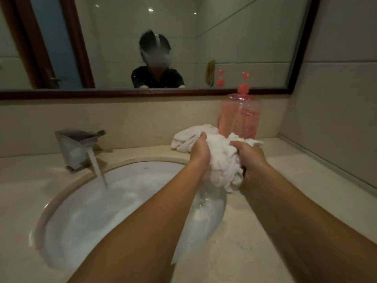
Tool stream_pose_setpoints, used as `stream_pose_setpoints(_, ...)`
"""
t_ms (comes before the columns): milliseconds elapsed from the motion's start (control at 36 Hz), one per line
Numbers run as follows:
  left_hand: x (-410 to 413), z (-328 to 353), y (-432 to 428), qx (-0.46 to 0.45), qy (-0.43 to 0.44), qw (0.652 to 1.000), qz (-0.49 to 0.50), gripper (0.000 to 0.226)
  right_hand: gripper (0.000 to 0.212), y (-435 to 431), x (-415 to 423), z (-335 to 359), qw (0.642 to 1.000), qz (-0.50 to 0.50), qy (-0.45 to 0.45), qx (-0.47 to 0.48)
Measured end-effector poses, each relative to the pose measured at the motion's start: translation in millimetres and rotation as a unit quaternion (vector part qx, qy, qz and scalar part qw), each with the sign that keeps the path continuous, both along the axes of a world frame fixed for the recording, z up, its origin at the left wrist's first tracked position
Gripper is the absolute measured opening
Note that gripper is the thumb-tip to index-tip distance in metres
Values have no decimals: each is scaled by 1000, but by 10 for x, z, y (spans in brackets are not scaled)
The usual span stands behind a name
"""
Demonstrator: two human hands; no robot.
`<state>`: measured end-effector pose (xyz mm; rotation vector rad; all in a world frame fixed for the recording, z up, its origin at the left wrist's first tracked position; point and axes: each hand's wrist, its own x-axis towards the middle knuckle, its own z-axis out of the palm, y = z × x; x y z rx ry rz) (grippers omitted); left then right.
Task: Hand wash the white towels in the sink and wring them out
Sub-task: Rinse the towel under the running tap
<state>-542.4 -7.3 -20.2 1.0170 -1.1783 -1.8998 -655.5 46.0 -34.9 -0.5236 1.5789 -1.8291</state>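
While left hand [201,154], right hand [247,158] grip towel [222,162], sink rim [142,159] below.

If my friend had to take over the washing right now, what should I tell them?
The left hand and the right hand both grip one bunched towel above the right edge of the sink.
A second towel lies on the counter behind, beside the pink bottle.
The sink holds foamy water; the tap runs.
Left: wring out this towel; the other's state I cannot tell.

Head view, down over sink [153,170]
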Motion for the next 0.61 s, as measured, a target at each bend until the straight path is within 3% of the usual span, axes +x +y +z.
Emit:
stream_pose_setpoints(83, -219, -145, 161, -8, 17, 1000, -18, 64, 87, 85, -281, -97, 997, -43, 46, 51)
stream_pose_setpoints(139, -340, -221, 222, -14, -3, 1000, -10, 73, 103, 196, -314, -73, 982, -48, 103, 149)
stream_pose_setpoints(194, -351, -267, 200, -64, -71, 995, -5, 75, 93, 263, -358, -96, 942, -68, 191, 266)
stream_pose_setpoints(250, -269, -275, 158, -135, -160, 977, 32, 65, 86, 298, -352, -100, 913, -121, 247, 300)
stream_pose_setpoints(333, -42, -269, 56, -206, -219, 953, 49, 56, 79, 266, -241, -60, 897, -200, 315, 237)
stream_pose_setpoints(389, 168, -316, -39, -243, -255, 934, 54, 47, 69, 212, -86, -6, 888, -200, 371, 182)
stream_pose_setpoints(472, 573, -399, -158, -284, -307, 907, 51, 41, 55, 112, 208, 88, 871, -136, 446, 153)
stream_pose_setpoints(611, 1251, -594, -266, -329, -379, 864, 44, 45, 46, -192, 799, 18, 837, 88, 500, 203)
